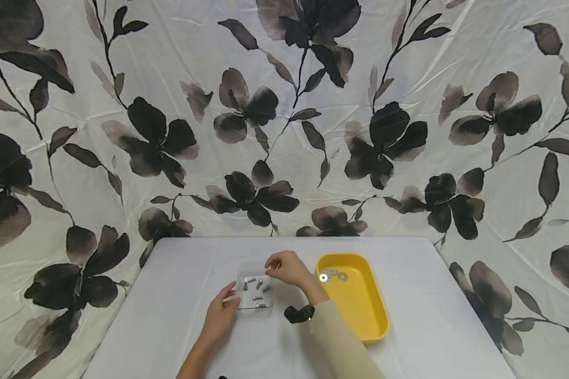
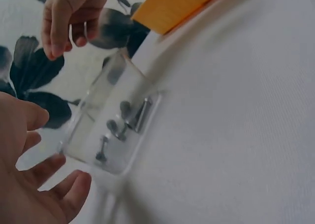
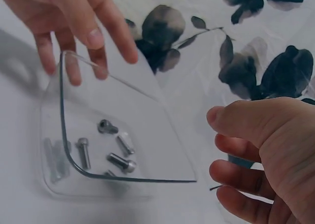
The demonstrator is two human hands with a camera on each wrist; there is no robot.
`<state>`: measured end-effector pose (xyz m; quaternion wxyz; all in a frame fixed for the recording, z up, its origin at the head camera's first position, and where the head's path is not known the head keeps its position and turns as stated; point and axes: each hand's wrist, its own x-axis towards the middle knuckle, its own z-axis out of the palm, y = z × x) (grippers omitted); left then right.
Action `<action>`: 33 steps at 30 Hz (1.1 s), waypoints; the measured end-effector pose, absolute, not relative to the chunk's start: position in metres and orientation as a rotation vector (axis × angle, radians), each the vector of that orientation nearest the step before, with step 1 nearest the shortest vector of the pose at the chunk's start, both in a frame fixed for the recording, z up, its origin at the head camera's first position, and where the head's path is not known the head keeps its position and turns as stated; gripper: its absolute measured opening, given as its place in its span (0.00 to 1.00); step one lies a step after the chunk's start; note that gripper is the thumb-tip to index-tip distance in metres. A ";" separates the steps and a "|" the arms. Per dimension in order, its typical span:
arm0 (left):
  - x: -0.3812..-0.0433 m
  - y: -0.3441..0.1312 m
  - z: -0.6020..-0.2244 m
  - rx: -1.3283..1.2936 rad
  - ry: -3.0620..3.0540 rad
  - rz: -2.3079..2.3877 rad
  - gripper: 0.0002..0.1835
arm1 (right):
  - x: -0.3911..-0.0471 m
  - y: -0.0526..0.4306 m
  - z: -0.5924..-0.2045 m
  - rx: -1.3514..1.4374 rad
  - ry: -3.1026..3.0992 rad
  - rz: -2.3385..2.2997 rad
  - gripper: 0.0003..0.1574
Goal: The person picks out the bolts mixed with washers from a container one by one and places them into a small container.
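A clear box [image 1: 244, 301] stands on the white table with several metal socket-head bolts [image 3: 84, 152] lying loose inside. Beside its left wall is my left hand [image 1: 222, 314], fingers spread and slightly bent; one fingertip is close to the corner, and contact is hard to tell. Over the box's far right corner hovers my right hand [image 1: 286, 269], its fingers loosely curled. From the right wrist view, the thumb and fingers stand apart and nothing shows between them. To the right, a yellow tray [image 1: 360, 310] holds several flat washers [image 1: 342, 276] near its far left corner.
The right forearm, with a black wrist strap [image 1: 298, 314], crosses the tray's near left side. A floral cloth [image 1: 284, 131] hangs behind the table's far edge. White table surface [image 1: 436, 316] extends right of the tray.
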<state>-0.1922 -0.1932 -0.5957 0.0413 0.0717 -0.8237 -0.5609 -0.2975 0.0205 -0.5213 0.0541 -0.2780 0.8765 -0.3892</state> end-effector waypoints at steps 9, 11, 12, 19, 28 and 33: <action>-0.189 -0.176 -0.568 0.133 -2.574 -1.300 0.24 | -0.298 0.045 -0.509 -0.813 2.702 -1.191 0.06; -0.189 -0.172 -0.563 0.115 -2.582 -1.311 0.24 | -0.299 0.052 -0.507 -0.825 2.708 -1.194 0.05; -0.189 -0.169 -0.560 0.105 -2.586 -1.317 0.23 | -0.299 0.055 -0.505 -0.825 2.706 -1.201 0.06; -0.198 -0.135 -0.541 -0.028 -2.550 -1.467 0.23 | -0.303 0.082 -0.499 -0.768 2.744 -1.207 0.06; -0.205 -0.095 -0.532 -0.203 -2.588 -1.692 0.24 | -0.304 0.111 -0.498 -0.708 2.792 -1.235 0.05; -0.205 -0.079 -0.536 -0.260 -2.624 -1.752 0.24 | -0.304 0.130 -0.507 -0.681 2.801 -1.271 0.03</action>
